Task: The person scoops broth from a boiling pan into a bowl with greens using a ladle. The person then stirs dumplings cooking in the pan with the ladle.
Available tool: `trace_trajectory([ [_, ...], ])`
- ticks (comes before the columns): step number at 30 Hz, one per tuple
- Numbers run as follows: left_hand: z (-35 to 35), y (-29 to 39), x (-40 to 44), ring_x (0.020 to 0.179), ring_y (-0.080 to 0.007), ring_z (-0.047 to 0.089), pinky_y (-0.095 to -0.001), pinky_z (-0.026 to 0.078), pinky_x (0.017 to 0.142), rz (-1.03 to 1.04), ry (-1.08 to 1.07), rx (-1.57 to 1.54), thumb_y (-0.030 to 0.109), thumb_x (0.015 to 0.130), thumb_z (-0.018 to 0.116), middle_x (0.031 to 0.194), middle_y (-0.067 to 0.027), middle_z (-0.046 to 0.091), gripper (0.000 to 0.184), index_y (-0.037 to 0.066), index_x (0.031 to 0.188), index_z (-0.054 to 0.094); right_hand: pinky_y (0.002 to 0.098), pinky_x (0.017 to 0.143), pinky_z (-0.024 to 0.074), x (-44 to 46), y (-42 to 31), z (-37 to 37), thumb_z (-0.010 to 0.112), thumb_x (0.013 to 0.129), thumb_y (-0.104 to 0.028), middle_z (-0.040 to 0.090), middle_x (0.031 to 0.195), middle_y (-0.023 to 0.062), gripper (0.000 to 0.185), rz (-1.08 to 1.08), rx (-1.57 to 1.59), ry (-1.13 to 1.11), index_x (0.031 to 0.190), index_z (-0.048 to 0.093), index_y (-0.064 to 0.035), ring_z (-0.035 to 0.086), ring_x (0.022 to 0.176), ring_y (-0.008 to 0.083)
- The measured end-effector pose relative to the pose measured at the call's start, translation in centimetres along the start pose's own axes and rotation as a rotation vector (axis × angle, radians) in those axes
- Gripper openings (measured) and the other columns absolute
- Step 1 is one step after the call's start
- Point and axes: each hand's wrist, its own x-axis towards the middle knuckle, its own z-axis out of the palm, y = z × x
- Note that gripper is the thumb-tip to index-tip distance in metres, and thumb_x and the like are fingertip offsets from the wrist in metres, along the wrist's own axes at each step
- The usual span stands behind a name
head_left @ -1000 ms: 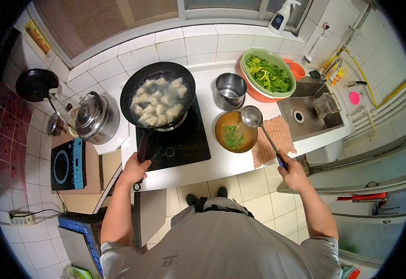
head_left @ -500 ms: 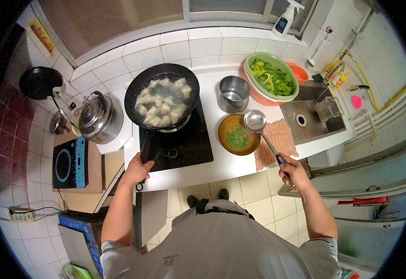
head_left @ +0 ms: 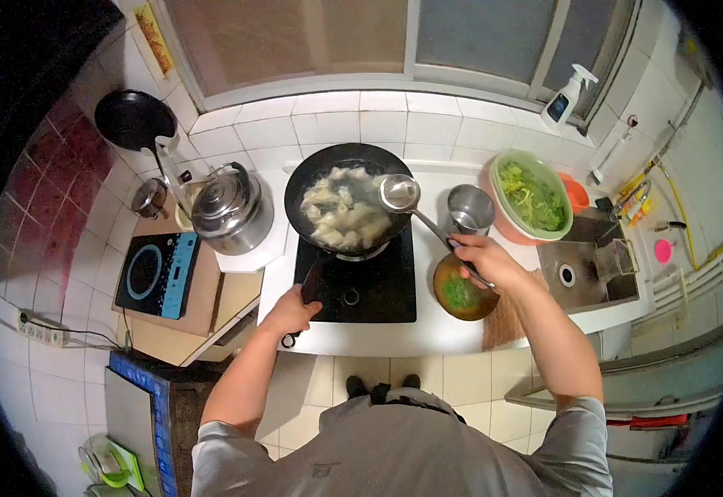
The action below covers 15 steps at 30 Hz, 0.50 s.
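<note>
My left hand (head_left: 292,311) is closed round the dark handle of the black wok (head_left: 297,225), which stands on the black cooktop (head_left: 394,290). Pale dumplings (head_left: 338,204) lie in the wok under a little steam. Gripped in my right hand (head_left: 486,260) is the handle of a metal ladle (head_left: 399,193), whose bowl is over the wok's right rim. Below my right hand sits a brown bowl (head_left: 466,313) with chopped greens in it. A steel pot (head_left: 470,209) stands just behind that hand.
To the right are a green basin (head_left: 561,224) of leafy greens, a sink (head_left: 603,286) and a pink cloth (head_left: 504,324). A steel kettle (head_left: 230,211) and a blue-edged hotplate (head_left: 159,274) are on the left. A spray bottle (head_left: 567,98) stands on the sill.
My right hand has carried the ladle leftward from above the brown bowl to the wok's right side. The whole view has shifted, while my left hand stays on the wok handle.
</note>
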Motion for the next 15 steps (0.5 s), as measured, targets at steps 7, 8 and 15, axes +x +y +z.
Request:
trace_trajectory([
  [7,-0.1,-0.2,0.2,0.057,-0.0222,0.065,-0.0355,0.051,0.056,-0.024,-0.01,0.054,0.025,0.086,0.065,0.073,-0.0166,0.064,0.045,-0.007,0.114,0.048,0.0275,0.036,0.0271,7.7,-1.8,3.0,0.055,0.089,-0.017,0.052,0.065,0.0052,0.029,0.069,-0.094,-0.048,0.115,0.06,-0.0033,0.042,0.046,0.0113],
  [8,0.0,-0.4,0.4,0.058,-0.023,0.065,-0.036,0.051,0.057,-0.02,-0.012,0.055,0.025,0.086,0.065,0.073,-0.0172,0.064,0.045,-0.007,0.114,0.048,0.0277,0.035,0.0271,8.7,-1.7,2.9,0.055,0.089,-0.017,0.052,0.065,0.005,0.026,0.075,-0.114,-0.056,0.111,0.061,-0.0039,0.042,0.047,0.0113],
  [15,0.3,-1.3,1.1,0.058,-0.0259,0.066,-0.0377,0.052,0.059,0.011,-0.013,0.052,0.025,0.086,0.064,0.073,-0.0184,0.065,0.041,-0.005,0.109,0.048,0.027,0.043,0.034,10.4,-1.5,3.3,0.056,0.089,-0.019,0.053,0.067,0.0035,0.018,0.163,-0.124,-0.104,0.105,0.061,-0.0113,0.045,0.05,0.0103],
])
